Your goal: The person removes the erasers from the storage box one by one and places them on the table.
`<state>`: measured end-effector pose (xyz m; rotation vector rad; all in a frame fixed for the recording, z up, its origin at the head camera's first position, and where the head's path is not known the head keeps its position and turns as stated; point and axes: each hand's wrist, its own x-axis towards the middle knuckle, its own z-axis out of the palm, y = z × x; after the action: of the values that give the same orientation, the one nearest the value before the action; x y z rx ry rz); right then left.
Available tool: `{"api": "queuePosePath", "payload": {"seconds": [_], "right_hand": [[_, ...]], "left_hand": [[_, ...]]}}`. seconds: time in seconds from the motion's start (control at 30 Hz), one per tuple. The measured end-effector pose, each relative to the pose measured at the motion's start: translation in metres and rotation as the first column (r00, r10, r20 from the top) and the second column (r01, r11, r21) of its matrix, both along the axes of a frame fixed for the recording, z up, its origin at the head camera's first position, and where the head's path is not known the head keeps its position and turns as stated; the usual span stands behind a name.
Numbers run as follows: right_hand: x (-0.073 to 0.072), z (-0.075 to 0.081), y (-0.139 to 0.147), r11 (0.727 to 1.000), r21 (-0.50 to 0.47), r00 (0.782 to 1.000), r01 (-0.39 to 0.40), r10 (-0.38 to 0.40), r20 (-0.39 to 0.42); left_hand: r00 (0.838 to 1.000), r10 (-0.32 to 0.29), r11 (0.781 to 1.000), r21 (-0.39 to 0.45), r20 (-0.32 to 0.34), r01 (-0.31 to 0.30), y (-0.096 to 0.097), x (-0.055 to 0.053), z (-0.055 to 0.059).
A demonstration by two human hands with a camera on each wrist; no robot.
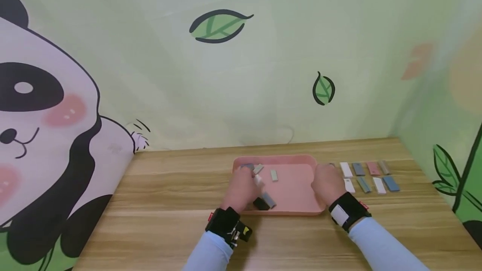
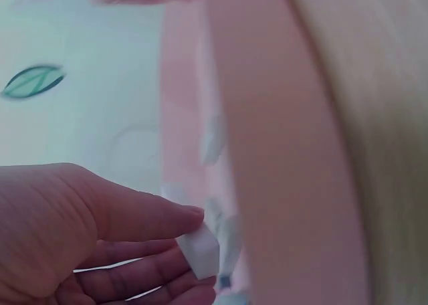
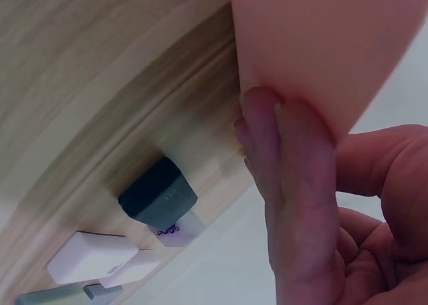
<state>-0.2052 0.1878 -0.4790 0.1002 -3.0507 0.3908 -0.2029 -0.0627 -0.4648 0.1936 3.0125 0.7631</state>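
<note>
Left fingers [image 2: 137,274] — white block [image 2: 200,254] pinched at tips — over pink tray [image 1: 295,189].

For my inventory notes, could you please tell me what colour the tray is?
The tray is plain pink; the head view shows it best.

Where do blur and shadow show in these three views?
Head view: soft shadow on the table near the left wrist strap; left wrist view: hazy, the tray's wall blurred, the white block soft-edged; right wrist view: shading around the dark block.
</note>
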Motion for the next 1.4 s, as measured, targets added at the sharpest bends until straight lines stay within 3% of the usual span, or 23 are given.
{"api": "queuePosePath", "payload": {"seconds": [0.13,0.23,0.4,0.57,0.8,0.93,1.2,1.4], "right_hand": [[0.001,0.004,-0.001,1.0,-0.01,1.0,0.002,-0.001,0.028],[0.002,0.006,-0.002,1.0,-0.024,0.999,-0.002,0.003,0.033],[0.003,0.004,-0.001,0.999,-0.04,1.0,-0.004,0.005,0.024],[0.003,0.001,0.001,0.999,-0.053,0.999,0.01,-0.008,0.05],[0.002,0.0,0.0,0.998,-0.049,0.994,0.039,-0.033,0.105],[0.001,0.0,-0.001,0.999,-0.041,0.995,0.031,-0.027,0.093],[0.002,0.004,-0.002,0.998,-0.038,0.989,0.05,-0.044,0.139],[0.003,0.004,-0.002,0.999,-0.042,0.994,0.033,-0.029,0.108]], "left_hand": [[0.993,0.105,0.98,0.164,0.059,-0.114,-0.021,-0.001,0.013],[0.984,0.178,0.957,0.227,0.022,-0.179,-0.04,-0.006,0.015],[0.951,0.293,0.936,0.231,-0.099,-0.264,-0.072,-0.015,0.003],[0.917,0.386,0.908,0.216,-0.097,-0.359,-0.092,-0.019,-0.015],[0.91,0.407,0.907,0.154,-0.077,-0.392,-0.104,-0.022,-0.03],[0.907,0.413,0.908,0.118,-0.084,-0.403,-0.107,-0.024,-0.036],[0.907,0.418,0.908,0.06,-0.052,-0.415,-0.105,-0.026,-0.033],[0.909,0.416,0.909,0.022,-0.016,-0.415,-0.104,-0.026,-0.031]]}}
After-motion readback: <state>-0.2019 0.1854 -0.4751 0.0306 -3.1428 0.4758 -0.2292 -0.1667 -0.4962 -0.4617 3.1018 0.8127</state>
